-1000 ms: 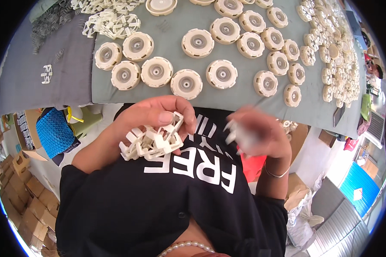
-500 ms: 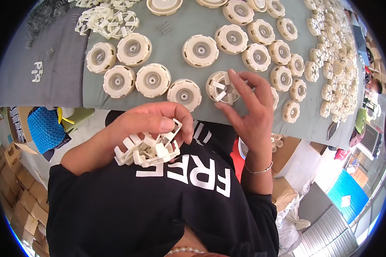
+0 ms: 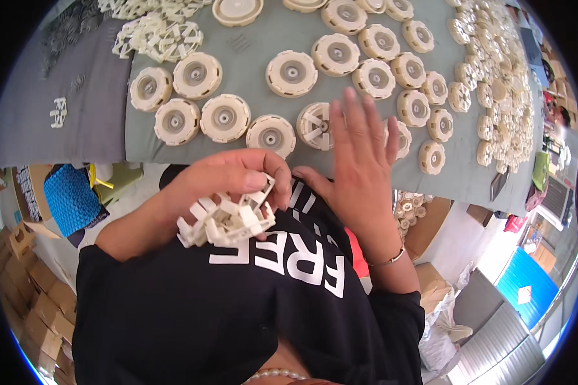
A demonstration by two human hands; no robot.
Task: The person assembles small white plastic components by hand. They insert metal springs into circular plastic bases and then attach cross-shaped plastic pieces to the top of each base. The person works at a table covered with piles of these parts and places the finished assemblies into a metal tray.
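My left hand (image 3: 228, 179) is closed on a small bundle of white plastic spoked frames (image 3: 225, 223), held in front of my chest below the table edge. My right hand (image 3: 361, 170) is open, its fingers stretched out and slightly blurred, holding nothing. Just beside those fingers, near the table's front edge, a round cream plastic housing (image 3: 313, 126) has a white spoked frame seated in it; its right side is hidden behind the hand. To its left is another cream housing (image 3: 271, 136) with a spring ring showing in its centre, without a spoked frame on it.
More cream housings (image 3: 225, 120) stand across the grey-green tablecloth (image 3: 250, 70). A heap of loose white frames (image 3: 157, 38) lies at the far left, with dark springs (image 3: 70, 32) beyond it. Many finished-looking round pieces (image 3: 504, 96) crowd the right side. A cardboard box (image 3: 428, 224) sits under the table.
My right hand has drawn back from the housing, its pinched fingers now straightened. The white frame sits flatter in that housing. My left hand keeps its bundle nearly in place.
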